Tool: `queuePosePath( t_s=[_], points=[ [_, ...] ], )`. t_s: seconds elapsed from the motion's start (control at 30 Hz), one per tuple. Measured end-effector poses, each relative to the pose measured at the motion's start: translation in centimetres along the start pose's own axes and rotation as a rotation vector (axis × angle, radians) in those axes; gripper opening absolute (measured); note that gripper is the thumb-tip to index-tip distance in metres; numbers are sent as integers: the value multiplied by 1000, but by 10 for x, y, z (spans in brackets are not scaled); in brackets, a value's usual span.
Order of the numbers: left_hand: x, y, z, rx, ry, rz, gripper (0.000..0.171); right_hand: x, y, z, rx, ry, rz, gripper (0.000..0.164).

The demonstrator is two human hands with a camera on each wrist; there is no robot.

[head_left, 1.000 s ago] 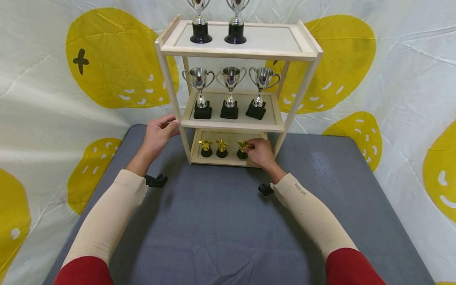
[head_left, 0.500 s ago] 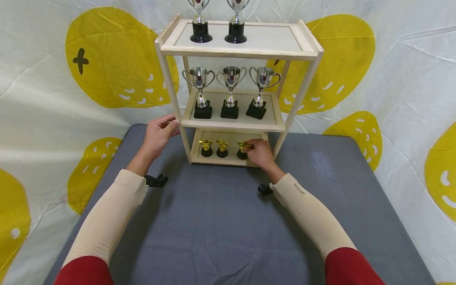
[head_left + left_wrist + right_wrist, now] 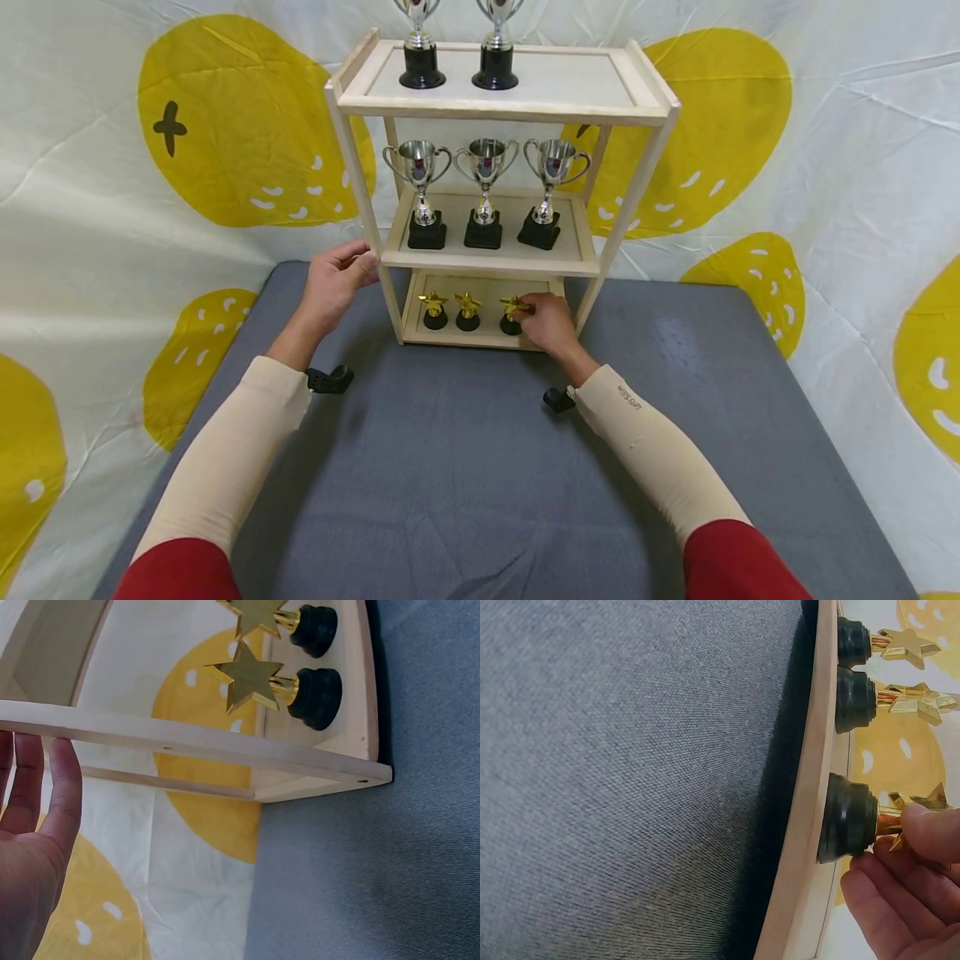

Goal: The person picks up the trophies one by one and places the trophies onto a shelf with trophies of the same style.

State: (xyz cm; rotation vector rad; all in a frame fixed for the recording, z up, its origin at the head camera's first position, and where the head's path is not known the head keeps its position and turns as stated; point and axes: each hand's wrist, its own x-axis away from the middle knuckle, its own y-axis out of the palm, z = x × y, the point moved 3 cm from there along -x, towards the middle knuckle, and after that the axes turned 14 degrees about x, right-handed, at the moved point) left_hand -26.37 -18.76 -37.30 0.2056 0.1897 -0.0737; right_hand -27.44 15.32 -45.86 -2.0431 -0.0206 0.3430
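Note:
My right hand (image 3: 550, 321) pinches a gold star trophy (image 3: 847, 814) by its gold upper part. The trophy stands upright, its round black base on the bottom shelf (image 3: 487, 337) of a wooden rack; the fingers hide part of the star. To its left on that shelf, two more star trophies, a middle one (image 3: 467, 312) and a left one (image 3: 433, 311), stand side by side. My left hand (image 3: 333, 279) touches the rack's left post (image 3: 202, 742) from outside, its fingers nearly straight with the tips against the wood in the left wrist view.
Three silver cup trophies (image 3: 484, 183) stand on the middle shelf (image 3: 487, 265), the right one turned at an angle. Two larger trophies (image 3: 497, 67) with black bases rise from the top shelf (image 3: 570, 79), cut off by the frame. Grey cloth (image 3: 450, 458) covers the table; a patterned curtain (image 3: 847, 167) hangs behind.

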Motion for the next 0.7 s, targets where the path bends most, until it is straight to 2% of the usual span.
queuePosePath(
  t_s=[0.13,0.3,0.7],
  points=[
    [-2,0,0,-10,4,0,41,0,0,-1,1,12,-3,12],
    [-3,1,-1,-10,3,-11,42,3,1,0,-3,44,-23,28],
    [-2,1,0,-48,7,-11,42,15,-8,-8,97,31,5,48]
  ],
)
